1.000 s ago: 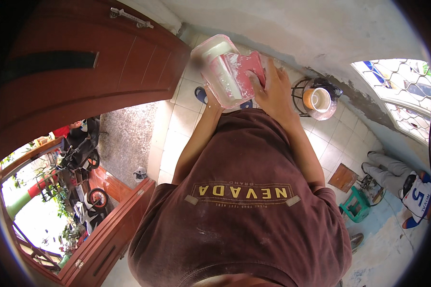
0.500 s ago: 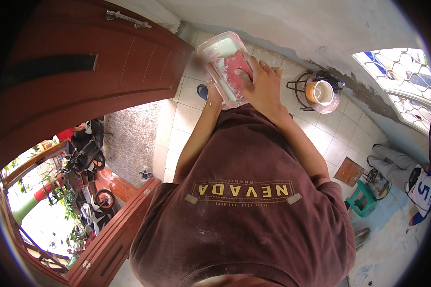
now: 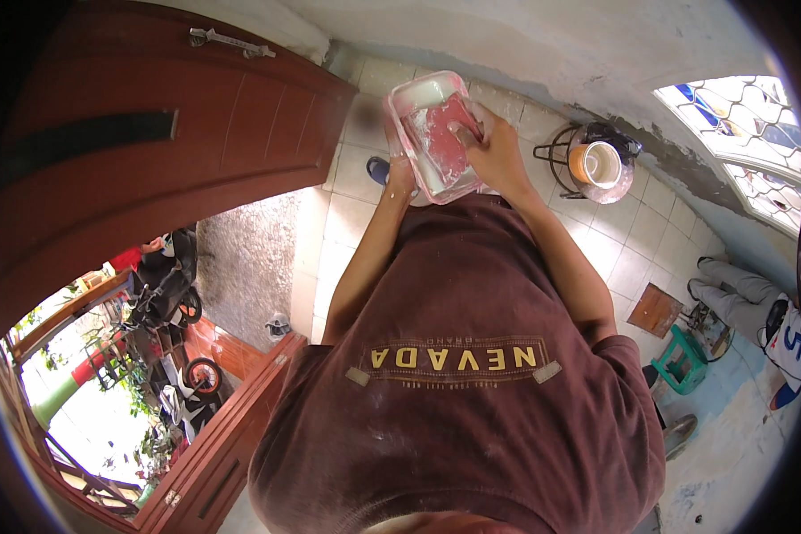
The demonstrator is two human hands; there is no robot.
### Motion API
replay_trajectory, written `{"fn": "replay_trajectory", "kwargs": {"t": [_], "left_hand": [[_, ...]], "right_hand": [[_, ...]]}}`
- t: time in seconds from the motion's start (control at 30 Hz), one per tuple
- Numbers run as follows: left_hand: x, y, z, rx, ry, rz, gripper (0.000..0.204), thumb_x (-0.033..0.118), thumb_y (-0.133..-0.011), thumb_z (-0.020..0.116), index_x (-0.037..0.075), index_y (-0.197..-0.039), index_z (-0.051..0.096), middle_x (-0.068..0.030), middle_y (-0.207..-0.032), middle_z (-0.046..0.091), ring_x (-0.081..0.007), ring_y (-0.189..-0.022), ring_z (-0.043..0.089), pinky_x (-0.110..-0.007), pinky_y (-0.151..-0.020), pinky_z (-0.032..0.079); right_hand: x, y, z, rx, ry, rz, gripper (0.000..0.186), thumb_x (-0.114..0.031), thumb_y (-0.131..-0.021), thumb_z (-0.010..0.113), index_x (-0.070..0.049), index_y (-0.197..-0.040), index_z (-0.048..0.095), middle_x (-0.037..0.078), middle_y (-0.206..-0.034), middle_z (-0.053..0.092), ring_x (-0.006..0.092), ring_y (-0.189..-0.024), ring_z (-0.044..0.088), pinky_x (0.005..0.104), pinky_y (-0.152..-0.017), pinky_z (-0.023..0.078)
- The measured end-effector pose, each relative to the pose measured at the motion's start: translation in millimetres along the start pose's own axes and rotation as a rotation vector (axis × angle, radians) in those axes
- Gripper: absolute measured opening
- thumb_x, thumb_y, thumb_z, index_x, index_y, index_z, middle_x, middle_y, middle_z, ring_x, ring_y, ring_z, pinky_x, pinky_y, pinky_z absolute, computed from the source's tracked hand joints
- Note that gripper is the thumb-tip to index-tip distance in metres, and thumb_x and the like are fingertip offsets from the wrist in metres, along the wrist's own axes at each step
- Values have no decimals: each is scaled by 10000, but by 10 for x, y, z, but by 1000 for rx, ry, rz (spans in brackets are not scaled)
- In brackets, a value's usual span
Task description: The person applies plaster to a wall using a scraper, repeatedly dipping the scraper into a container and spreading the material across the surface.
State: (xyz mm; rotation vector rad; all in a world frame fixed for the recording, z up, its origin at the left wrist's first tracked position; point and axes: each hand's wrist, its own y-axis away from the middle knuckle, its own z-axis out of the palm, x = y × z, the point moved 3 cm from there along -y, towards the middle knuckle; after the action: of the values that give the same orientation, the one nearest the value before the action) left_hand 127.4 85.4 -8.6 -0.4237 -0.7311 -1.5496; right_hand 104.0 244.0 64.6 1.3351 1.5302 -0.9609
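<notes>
A clear plastic tub (image 3: 401, 89) with white paste in it is held up in front of my chest. My left hand (image 3: 401, 174) grips it along its left side, with most of the fingers hidden behind the tub. In my right hand (image 3: 500, 158) is a flat pink-red spreader (image 3: 436, 133), pinched at its right edge. White paste smears cover the spreader, which lies across the middle of the tub's opening. Whether its far edge touches the paste cannot be told.
To the right, a round stool (image 3: 616, 184) bears an orange-and-white bucket (image 3: 596, 165) and a black plastic bag. A brown door (image 3: 267, 116) stands open at left. A person in grey trousers (image 3: 739, 298) is at far right, near a green plastic stool (image 3: 682, 360).
The tub has come slightly nearer my body and to the right. My right hand has shifted right, and the spreader now shows more of its flat face.
</notes>
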Motion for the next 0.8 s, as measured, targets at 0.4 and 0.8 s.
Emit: {"fn": "replay_trajectory", "kwargs": {"t": [0.4, 0.8], "left_hand": [[-36, 92, -225, 25, 69, -6, 769, 676, -1036, 334, 89, -1531, 384, -144, -1459, 526, -305, -1309, 568, -441, -1106, 498], [23, 172, -237, -61, 149, -5, 723, 649, -1036, 366, 104, -1508, 409, -117, -1448, 537, -288, -1284, 579, -440, -1103, 502]], "right_hand": [[-143, -51, -98, -18, -104, 138, 361, -157, -945, 712, 16, -1256, 656, 120, -778, 719, 100, -626, 574, 293, -575, 447], [-450, 211, 353, -9, 625, -420, 343, -99, -782, 740, -77, -1091, 594, 77, -778, 713, 279, -802, 681, 467, -777, 360]]}}
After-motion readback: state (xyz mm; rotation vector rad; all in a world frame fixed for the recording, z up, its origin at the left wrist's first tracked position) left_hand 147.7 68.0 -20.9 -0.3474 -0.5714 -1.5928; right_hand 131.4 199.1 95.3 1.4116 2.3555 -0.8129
